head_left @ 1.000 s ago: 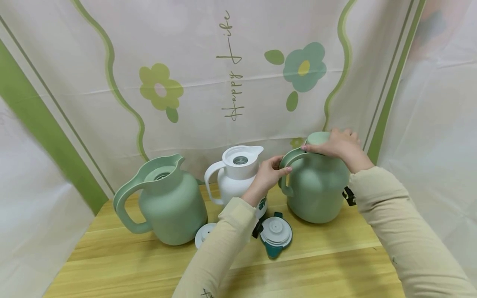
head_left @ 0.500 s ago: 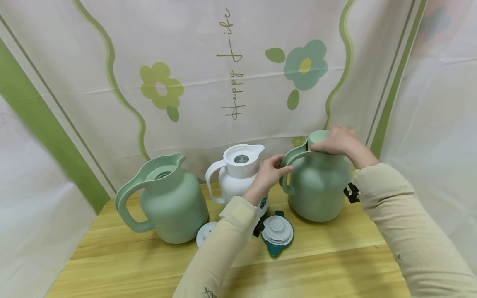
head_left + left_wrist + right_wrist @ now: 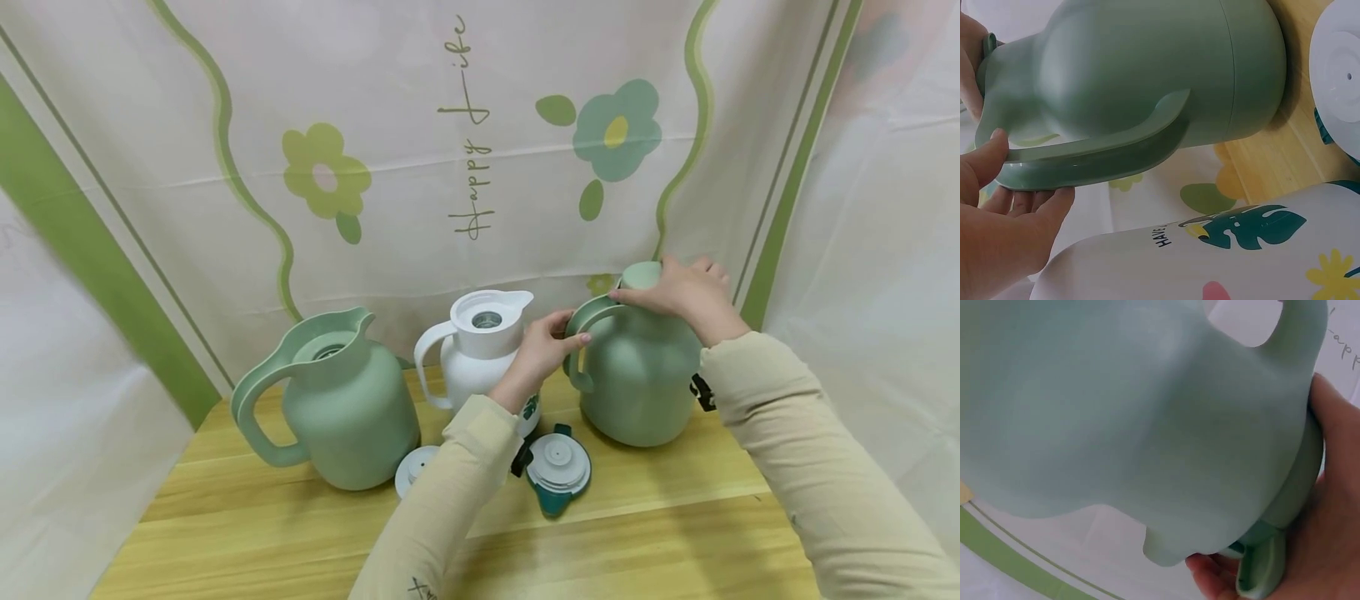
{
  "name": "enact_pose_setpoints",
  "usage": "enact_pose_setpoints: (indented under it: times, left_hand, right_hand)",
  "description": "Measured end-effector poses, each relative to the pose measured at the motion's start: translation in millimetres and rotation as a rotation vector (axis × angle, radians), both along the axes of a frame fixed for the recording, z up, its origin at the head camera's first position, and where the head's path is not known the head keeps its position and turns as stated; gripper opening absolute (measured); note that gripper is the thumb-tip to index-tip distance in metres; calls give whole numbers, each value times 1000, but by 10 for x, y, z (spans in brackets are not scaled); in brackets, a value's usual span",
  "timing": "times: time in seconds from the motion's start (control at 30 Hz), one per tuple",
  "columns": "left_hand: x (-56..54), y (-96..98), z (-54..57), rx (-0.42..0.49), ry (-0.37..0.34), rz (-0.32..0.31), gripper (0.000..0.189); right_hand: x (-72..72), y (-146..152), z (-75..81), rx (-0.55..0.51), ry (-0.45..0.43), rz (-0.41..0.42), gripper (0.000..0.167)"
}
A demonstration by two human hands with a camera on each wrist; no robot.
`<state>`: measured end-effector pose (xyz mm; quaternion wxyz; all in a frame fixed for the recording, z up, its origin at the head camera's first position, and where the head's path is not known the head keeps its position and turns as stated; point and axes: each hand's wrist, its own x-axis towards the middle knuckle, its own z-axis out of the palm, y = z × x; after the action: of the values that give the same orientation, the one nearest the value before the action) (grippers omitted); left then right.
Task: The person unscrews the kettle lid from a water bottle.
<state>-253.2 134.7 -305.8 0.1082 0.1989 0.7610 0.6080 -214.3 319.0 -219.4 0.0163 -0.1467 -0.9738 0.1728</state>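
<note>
A pale green thermos jug (image 3: 637, 379) stands upright at the right of the table, its round green lid (image 3: 640, 274) seated in the top. My right hand (image 3: 692, 293) grips that lid, thumb on the near side toward the handle; in the right wrist view, fingers (image 3: 1210, 575) curl by the spout and a lid tab (image 3: 1261, 567). With thumb above and fingers below, my left hand (image 3: 1016, 219) holds the jug's handle (image 3: 1104, 165) near its upper end. Beside the left forearm, a white jug (image 3: 480, 358) with a leaf print stands lidless.
A second green jug (image 3: 348, 417), lidless, stands at the left of the wooden table (image 3: 637, 533). A grey and dark green lid (image 3: 557, 467) lies upturned in front. Another white lid (image 3: 411, 468) is partly behind my left sleeve. A printed curtain (image 3: 405, 267) hangs behind.
My right hand has twisted on the lid: its wrist swung right, then back left, with the thumb now nearer the handle again. My left hand stays on the handle.
</note>
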Motion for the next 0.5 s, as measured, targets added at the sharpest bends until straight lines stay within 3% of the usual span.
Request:
enact_pose_setpoints:
  times: [0.17,0.5]
  left_hand:
    - [5,2,-5,-2,-8,1,45]
    - [-1,-7,-1,-10,-8,8,45]
  right_hand:
    - [-5,19,-1,1,33,23,90]
    - [-27,69,38,-39,18,116,90]
